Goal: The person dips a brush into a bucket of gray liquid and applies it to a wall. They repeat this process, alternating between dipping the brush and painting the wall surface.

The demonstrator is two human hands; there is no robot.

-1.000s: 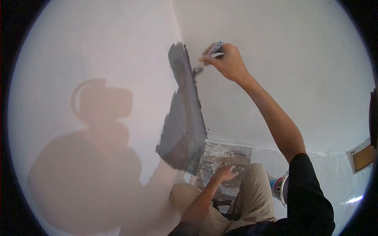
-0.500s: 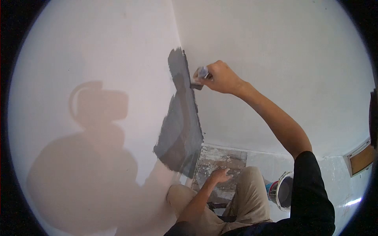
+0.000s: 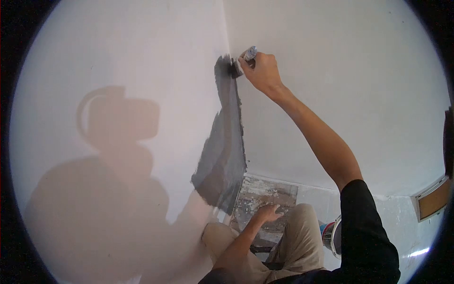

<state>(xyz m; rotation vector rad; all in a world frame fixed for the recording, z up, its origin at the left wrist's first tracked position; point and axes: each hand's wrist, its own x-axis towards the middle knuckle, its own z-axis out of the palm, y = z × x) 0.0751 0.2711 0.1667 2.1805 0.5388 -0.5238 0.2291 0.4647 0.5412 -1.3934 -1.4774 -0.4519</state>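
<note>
High in the wall corner, my right hand (image 3: pixel 263 71) is closed round a paintbrush (image 3: pixel 237 68) with a pale, paint-marked handle. Its dark bristles touch the upper end of a grey painted patch (image 3: pixel 218 151) on the left wall. This patch runs down the corner and widens toward the bottom. My left hand (image 3: pixel 270 213) hangs low between my knees, over the paint-spattered boards, with its fingers stretched out and nothing in it.
A paint bucket (image 3: pixel 336 239) stands on the floor beside my right knee, partly hidden by my sleeve. Worn boards (image 3: pixel 265 189) lie at the foot of the corner. A brown framed panel (image 3: pixel 432 199) is at far right. My shadow falls on the left wall.
My right hand has moved the paintbrush up along the corner, from beside the patch's edge to near its top. The view has shifted slightly; my left hand stays low and open.
</note>
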